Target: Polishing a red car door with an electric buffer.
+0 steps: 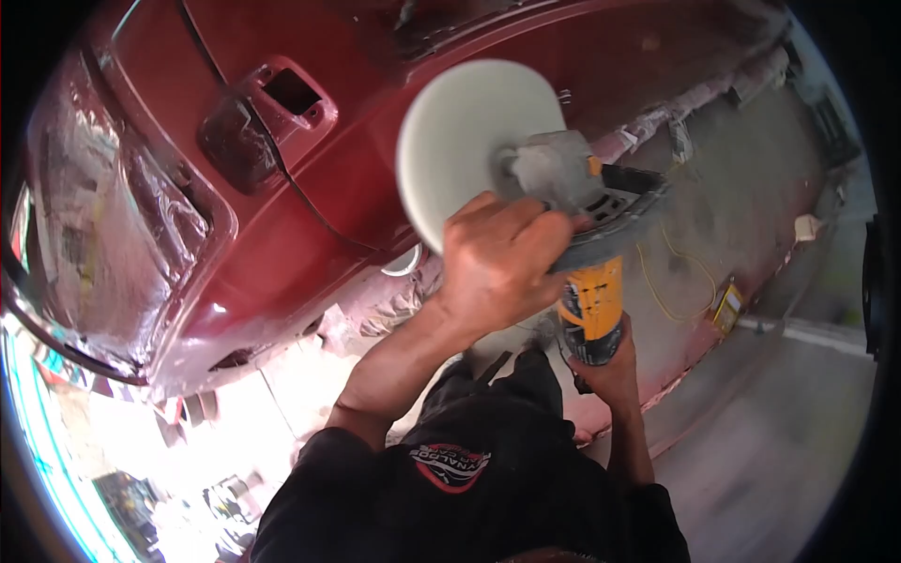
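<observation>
A rotary polisher (pixel 597 298), yellow and black with a grey metal head, is held in front of me by both hands. My left hand (pixel 502 258) is wrapped round its front handle, close behind the head. Farther back, my right hand (pixel 615 366) grips the rear end of the body, its fingers partly hidden. The round white pad (pixel 469 131) faces the glossy dark red car panel (pixel 366 84). Its surface looks smooth and smeared. Whether the pad touches the paint, I cannot tell.
Clear plastic film (pixel 84 216) covers the car window at left. A recessed opening (pixel 293 91) sits in the bodywork. Masking material (pixel 648 127) runs along the car's lower edge. On the floor at right lie a thin yellow cable (pixel 671 305) and a small yellow object (pixel 727 310).
</observation>
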Demonstrator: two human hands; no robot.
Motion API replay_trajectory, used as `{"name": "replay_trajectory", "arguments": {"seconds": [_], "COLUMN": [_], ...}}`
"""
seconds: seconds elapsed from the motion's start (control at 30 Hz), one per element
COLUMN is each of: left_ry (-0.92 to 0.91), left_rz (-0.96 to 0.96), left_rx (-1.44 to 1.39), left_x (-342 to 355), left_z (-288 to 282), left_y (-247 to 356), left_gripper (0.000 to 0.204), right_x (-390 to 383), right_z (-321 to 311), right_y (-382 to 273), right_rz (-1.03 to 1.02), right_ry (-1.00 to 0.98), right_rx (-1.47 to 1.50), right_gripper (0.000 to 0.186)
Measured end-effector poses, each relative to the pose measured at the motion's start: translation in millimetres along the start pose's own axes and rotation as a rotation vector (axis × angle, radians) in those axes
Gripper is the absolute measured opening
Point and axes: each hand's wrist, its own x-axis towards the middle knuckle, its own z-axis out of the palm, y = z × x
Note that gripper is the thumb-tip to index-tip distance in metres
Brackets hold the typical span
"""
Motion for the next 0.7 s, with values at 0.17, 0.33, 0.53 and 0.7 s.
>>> {"name": "replay_trajectory", "arguments": {"seconds": [0.17, 0.33, 0.53, 0.7], "left_ry": [0.048, 0.077, 0.169, 0.209], "left_rz": [-0.04, -0.034, -0.001, -0.03], "left_rx": [-0.093, -0.083, -0.031, 0.022], "left_x": [22, 27, -7, -45], "left_z": [34, 30, -29, -82], "left_y": [1, -4, 0, 2], "left_gripper": [0.024, 0.023, 0.024, 0.026], "right_x": [19, 22, 4, -19], "right_z": [-38, -36, -11, 22], "right_y": [-6, -16, -32, -47], "right_rz": [0.038, -0.003, -0.119, -0.085], "right_ry": [0.011, 0.05, -0.038, -0.087], "right_rx": [-0.1, -0.097, -0.225, -0.241], "right_gripper": [0.087, 0.085, 0.085, 0.089]}}
